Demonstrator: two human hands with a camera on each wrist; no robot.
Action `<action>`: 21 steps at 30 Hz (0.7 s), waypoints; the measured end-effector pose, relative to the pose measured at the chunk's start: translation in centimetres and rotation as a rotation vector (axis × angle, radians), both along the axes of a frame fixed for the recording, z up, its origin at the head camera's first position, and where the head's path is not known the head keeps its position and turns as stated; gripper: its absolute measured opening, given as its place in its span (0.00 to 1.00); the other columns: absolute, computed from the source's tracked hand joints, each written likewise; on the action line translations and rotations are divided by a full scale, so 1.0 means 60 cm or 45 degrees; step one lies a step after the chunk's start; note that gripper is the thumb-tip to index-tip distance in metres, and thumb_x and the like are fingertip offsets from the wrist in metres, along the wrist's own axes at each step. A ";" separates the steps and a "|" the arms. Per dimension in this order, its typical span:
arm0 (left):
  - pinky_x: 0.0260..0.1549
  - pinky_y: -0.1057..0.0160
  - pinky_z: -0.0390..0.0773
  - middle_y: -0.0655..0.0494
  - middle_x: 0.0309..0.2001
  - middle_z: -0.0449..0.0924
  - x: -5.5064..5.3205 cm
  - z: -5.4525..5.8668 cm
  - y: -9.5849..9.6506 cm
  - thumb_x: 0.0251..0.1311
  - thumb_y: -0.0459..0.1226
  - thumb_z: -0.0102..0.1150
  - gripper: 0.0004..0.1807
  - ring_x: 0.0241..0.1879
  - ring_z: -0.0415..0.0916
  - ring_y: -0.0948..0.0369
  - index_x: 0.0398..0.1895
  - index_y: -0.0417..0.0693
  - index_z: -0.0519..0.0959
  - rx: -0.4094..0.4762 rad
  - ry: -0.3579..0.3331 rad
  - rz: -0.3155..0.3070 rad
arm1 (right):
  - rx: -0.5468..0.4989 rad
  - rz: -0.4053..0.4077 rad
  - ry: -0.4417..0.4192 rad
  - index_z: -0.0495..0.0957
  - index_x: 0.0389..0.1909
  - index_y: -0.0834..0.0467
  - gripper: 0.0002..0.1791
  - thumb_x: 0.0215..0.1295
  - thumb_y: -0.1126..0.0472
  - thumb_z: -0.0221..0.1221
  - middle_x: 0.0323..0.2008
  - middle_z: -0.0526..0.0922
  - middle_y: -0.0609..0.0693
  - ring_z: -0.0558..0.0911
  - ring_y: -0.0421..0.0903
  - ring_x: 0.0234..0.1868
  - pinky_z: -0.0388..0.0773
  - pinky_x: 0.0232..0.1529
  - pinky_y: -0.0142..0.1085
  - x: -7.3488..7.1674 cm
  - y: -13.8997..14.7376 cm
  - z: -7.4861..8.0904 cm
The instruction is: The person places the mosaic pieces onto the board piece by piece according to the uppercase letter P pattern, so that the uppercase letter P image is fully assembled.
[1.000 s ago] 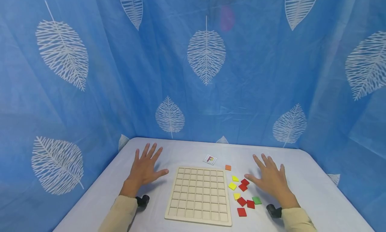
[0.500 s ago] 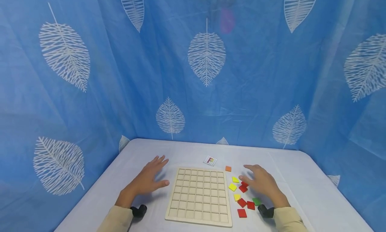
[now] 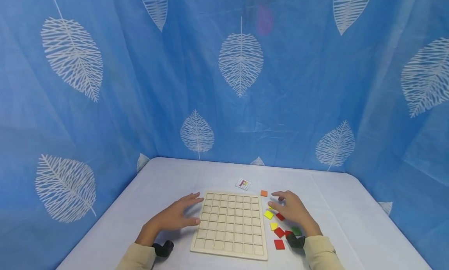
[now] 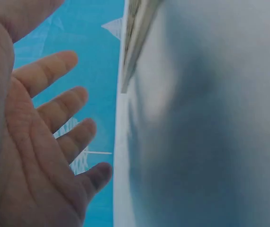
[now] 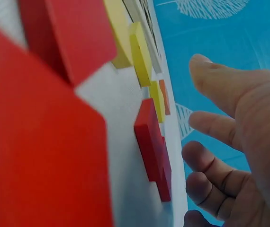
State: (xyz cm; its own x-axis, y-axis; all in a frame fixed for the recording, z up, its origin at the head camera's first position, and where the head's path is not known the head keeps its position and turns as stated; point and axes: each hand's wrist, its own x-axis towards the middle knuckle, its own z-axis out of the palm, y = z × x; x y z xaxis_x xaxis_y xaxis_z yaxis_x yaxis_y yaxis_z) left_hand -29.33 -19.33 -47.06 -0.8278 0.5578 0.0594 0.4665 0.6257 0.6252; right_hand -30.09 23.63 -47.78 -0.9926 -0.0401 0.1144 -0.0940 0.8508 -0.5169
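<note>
A pale wooden grid board (image 3: 229, 225) lies flat on the white table. Beside its left edge hovers my left hand (image 3: 175, 215), fingers spread and holding nothing; the left wrist view shows the bare palm and the board's corner (image 4: 137, 42). Over the loose tiles right of the board is my right hand (image 3: 295, 210), its fingers loosely bent with nothing between them. Nearest its fingertips are a yellow tile (image 3: 268, 214), a red tile (image 3: 280, 216) partly covered by the hand, and an orange tile (image 3: 264, 193). In the right wrist view, red tiles (image 5: 148, 142) lie below the fingers.
A small card with a coloured grid pattern (image 3: 243, 184) lies behind the board. More red tiles (image 3: 279, 244), a rounded yellow tile (image 3: 274, 226) and a green tile (image 3: 296, 231) lie near the right wrist. A blue leaf-patterned curtain (image 3: 242, 118) surrounds the table.
Both hands have moved inward. The left has come to the board's left edge; the right has shifted left over the tiles, its spread fingers now bent. Board and card stay in place.
</note>
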 end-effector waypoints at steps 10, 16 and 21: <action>0.73 0.30 0.47 0.47 0.78 0.56 0.007 -0.017 0.002 0.57 0.59 0.67 0.43 0.79 0.48 0.41 0.73 0.53 0.68 -0.059 -0.102 -0.044 | -0.088 0.011 -0.053 0.85 0.50 0.50 0.19 0.58 0.50 0.71 0.39 0.81 0.48 0.75 0.45 0.39 0.77 0.39 0.39 -0.008 0.002 -0.013; 0.74 0.30 0.41 0.49 0.79 0.56 0.010 -0.023 0.001 0.57 0.60 0.66 0.43 0.80 0.46 0.43 0.74 0.55 0.68 -0.106 -0.100 -0.046 | -0.095 0.022 -0.070 0.86 0.45 0.49 0.15 0.57 0.52 0.72 0.37 0.80 0.47 0.74 0.45 0.38 0.75 0.38 0.37 -0.005 0.007 -0.014; 0.75 0.31 0.40 0.48 0.79 0.56 0.010 -0.021 -0.001 0.57 0.60 0.65 0.43 0.80 0.45 0.43 0.74 0.55 0.67 -0.119 -0.094 -0.053 | -0.097 0.028 -0.068 0.87 0.42 0.50 0.13 0.56 0.53 0.73 0.37 0.80 0.47 0.74 0.45 0.38 0.75 0.39 0.37 -0.004 0.005 -0.012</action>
State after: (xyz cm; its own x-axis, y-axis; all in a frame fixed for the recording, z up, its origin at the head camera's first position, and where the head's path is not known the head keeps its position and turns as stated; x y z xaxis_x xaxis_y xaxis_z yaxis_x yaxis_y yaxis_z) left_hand -28.75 -19.39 -48.30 -0.8038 0.5923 -0.0548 0.4483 0.6638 0.5987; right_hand -30.34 23.92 -48.52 -0.9964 -0.0551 0.0647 -0.0826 0.8069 -0.5849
